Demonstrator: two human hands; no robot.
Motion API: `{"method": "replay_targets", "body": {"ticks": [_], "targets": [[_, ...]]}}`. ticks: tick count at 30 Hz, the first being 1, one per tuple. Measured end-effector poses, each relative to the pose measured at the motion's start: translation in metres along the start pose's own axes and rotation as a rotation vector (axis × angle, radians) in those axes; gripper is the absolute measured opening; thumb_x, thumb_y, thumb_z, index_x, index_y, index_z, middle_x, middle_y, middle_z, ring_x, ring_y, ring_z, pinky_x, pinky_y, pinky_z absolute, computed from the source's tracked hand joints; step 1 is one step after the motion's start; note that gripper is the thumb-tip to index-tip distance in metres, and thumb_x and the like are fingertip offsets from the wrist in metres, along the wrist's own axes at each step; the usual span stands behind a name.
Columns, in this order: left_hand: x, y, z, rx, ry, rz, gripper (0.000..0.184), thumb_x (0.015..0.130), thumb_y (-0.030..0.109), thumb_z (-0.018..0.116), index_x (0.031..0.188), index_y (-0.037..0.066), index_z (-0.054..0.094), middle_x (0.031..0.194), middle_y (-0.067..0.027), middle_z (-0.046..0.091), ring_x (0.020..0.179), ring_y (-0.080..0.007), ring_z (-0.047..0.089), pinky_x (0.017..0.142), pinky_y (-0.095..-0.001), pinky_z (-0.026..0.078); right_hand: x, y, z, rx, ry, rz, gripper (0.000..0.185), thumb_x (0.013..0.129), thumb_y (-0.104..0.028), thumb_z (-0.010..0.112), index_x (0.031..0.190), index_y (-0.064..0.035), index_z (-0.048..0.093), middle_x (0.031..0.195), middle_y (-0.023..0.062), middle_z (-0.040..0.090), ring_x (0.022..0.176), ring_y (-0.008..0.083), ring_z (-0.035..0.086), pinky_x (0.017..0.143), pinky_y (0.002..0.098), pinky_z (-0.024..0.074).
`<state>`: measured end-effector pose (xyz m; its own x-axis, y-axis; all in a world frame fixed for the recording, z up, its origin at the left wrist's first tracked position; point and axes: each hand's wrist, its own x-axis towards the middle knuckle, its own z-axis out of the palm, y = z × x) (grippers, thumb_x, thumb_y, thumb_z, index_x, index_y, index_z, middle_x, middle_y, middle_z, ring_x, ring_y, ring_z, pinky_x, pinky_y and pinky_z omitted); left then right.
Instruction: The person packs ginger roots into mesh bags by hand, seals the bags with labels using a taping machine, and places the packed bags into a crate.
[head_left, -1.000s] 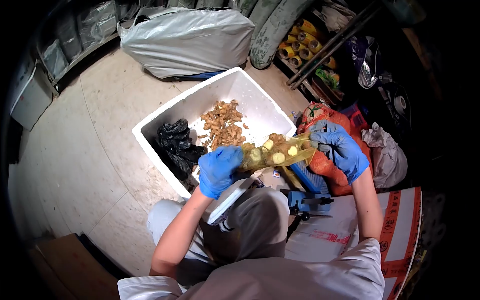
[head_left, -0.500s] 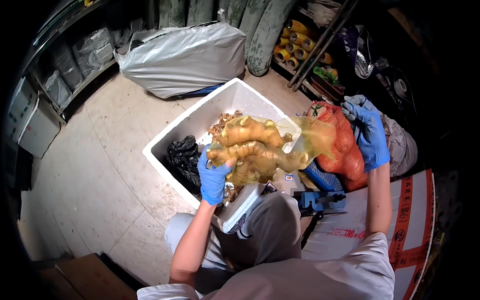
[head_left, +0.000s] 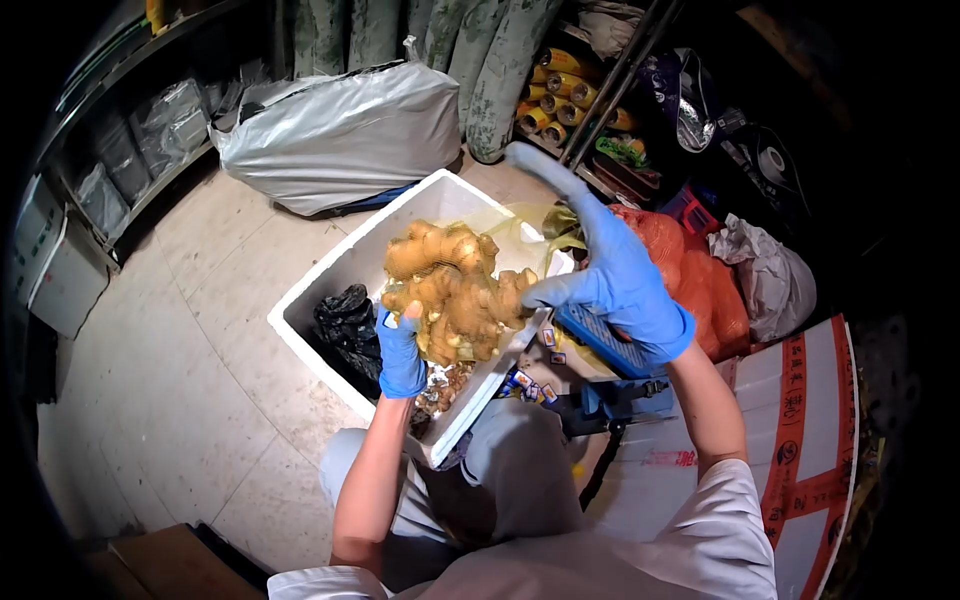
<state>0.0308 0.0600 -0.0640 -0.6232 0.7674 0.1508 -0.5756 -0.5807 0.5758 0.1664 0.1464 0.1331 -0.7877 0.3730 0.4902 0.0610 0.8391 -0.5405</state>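
Netted ginger (head_left: pixel 455 290) seems mid-handling — left hand (head_left: pixel 402 352) gripping it over the white box (head_left: pixel 345 268), right hand (head_left: pixel 625 285) spread wide; a two-handed grip calls for closing those fingers.

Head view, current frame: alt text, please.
A blue-gloved left hand holds ginger in yellow netting over a white foam box, with the gloved right hand spread open beside it. Crumpled black plastic lies in the box; red mesh sacks sit at right.
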Motion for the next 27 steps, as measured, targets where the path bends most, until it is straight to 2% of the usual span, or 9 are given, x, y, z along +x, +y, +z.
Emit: {"method": "replay_targets", "body": {"ticks": [1,3,6,8,10,13,19,25,27], "targets": [[-0.001,-0.003,-0.001,0.022,-0.026,-0.041,0.045,0.076,0.020,0.058,0.114,0.002,0.040,0.104,-0.0069,0.052,0.092,-0.0164,0.052,0.080,-0.0294,0.043,0.001,0.000,0.000,-0.055,0.003,-0.052,0.073,0.062,-0.034,0.070,0.121,-0.0043,0.038,0.104,0.0097,0.051,0.090,0.0144,0.048,0.079,0.0264,0.0381],[-0.004,-0.015,-0.006,-0.003,-0.086,-0.185,0.043,0.079,0.021,0.055,0.115,0.002,0.040,0.107,-0.0068,0.050,0.095,-0.0160,0.050,0.082,-0.0291,0.043,-0.001,0.004,-0.002,0.366,-0.112,0.256,0.033,0.072,-0.019,0.064,0.099,-0.0015,0.057,0.081,0.0046,0.059,0.071,0.0078,0.050,0.064,0.0204,0.0407],[-0.031,-0.017,0.011,-0.088,-0.147,-0.362,0.047,0.083,0.027,0.050,0.120,0.003,0.036,0.114,-0.0069,0.046,0.101,-0.0167,0.048,0.087,-0.0292,0.040,-0.005,0.008,-0.005,0.521,0.057,0.363,0.011,0.076,-0.011,0.060,0.080,-0.0017,0.064,0.064,-0.0006,0.058,0.056,0.0023,0.045,0.050,0.0157,0.0356],[-0.041,-0.030,0.003,0.005,-0.221,-0.379,0.052,0.083,0.034,0.048,0.122,0.003,0.033,0.115,-0.0092,0.045,0.102,-0.0182,0.048,0.085,-0.0305,0.042,-0.004,-0.003,-0.015,0.524,0.044,0.360,0.012,0.076,-0.012,0.059,0.080,-0.0016,0.063,0.065,-0.0017,0.058,0.052,0.0014,0.042,0.047,0.0150,0.0320],[-0.056,-0.032,-0.017,0.153,-0.091,-0.539,0.040,0.082,0.035,0.050,0.108,0.005,0.044,0.101,-0.0082,0.052,0.084,-0.0154,0.055,0.073,-0.0286,0.048,-0.004,-0.023,-0.026,0.499,0.023,0.335,0.012,0.077,-0.012,0.058,0.080,-0.0008,0.063,0.065,-0.0016,0.058,0.052,0.0025,0.043,0.048,0.0164,0.0346],[-0.077,-0.013,-0.024,0.300,0.050,-0.417,0.022,0.081,0.030,0.052,0.088,0.009,0.049,0.080,-0.0040,0.057,0.067,-0.0105,0.055,0.056,-0.0220,0.046,-0.007,-0.021,-0.037,0.495,0.107,0.226,0.014,0.076,-0.012,0.060,0.079,0.0018,0.062,0.065,0.0005,0.059,0.055,0.0042,0.047,0.052,0.0177,0.0390],[-0.092,0.055,0.046,0.699,0.018,-0.111,0.018,0.079,0.020,0.056,0.083,0.002,0.053,0.065,0.0015,0.049,0.056,-0.0047,0.043,0.051,-0.0189,0.036,-0.024,-0.033,-0.052,0.414,0.159,0.191,0.016,0.074,-0.012,0.062,0.078,0.0028,0.061,0.062,0.0001,0.057,0.053,0.0042,0.047,0.050,0.0181,0.0391],[-0.076,0.104,0.188,0.896,-0.437,-0.005,0.051,0.071,0.023,0.065,0.114,0.001,0.047,0.073,0.0027,0.044,0.064,-0.0056,0.038,0.059,-0.0176,0.031,-0.036,-0.039,-0.060,0.524,0.073,0.225,0.017,0.073,-0.016,0.063,0.075,-0.0002,0.061,0.057,-0.0011,0.053,0.046,0.0050,0.046,0.042,0.0181,0.0389],[-0.068,0.103,0.211,0.992,-0.557,-0.129,0.045,0.069,0.024,0.067,0.104,0.001,0.052,0.073,0.0033,0.048,0.062,-0.0042,0.041,0.056,-0.0171,0.033,-0.042,-0.038,-0.054,0.417,0.107,0.152,0.020,0.071,-0.018,0.063,0.074,0.0022,0.060,0.057,0.0024,0.054,0.046,0.0079,0.047,0.044,0.0219,0.0399]]}}
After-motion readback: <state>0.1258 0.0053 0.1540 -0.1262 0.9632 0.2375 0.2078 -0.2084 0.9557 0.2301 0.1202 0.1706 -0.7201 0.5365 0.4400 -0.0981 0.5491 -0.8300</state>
